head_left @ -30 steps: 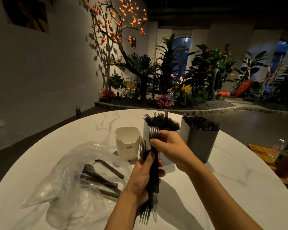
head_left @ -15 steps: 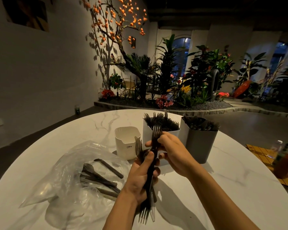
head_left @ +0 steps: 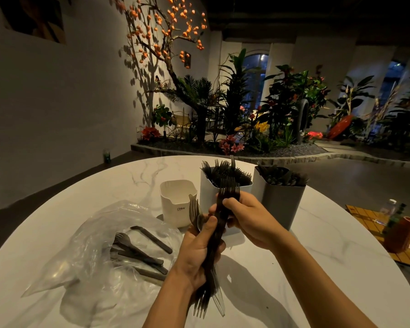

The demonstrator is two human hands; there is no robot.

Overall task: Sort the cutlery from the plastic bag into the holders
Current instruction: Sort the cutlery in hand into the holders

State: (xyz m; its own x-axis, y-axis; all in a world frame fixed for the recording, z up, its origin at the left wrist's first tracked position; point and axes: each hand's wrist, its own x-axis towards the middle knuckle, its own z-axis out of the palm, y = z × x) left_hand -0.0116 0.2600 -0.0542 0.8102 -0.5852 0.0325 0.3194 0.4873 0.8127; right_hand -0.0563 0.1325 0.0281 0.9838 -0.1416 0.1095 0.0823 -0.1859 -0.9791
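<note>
Fork bundle (head_left: 219, 233): gripped by left hand (head_left: 199, 252); right hand (head_left: 251, 218) pinches the tine end. Advice: square tines, lift clear, lower into middle holder (head_left: 213, 188) at 12 o'clock. Plastic bag (head_left: 100, 252), 9 o'clock, holds remaining cutlery.

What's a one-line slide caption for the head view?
Both hands, left and right, grip a bundle of dark plastic forks over the white marble table, before three cutlery holders.
</note>
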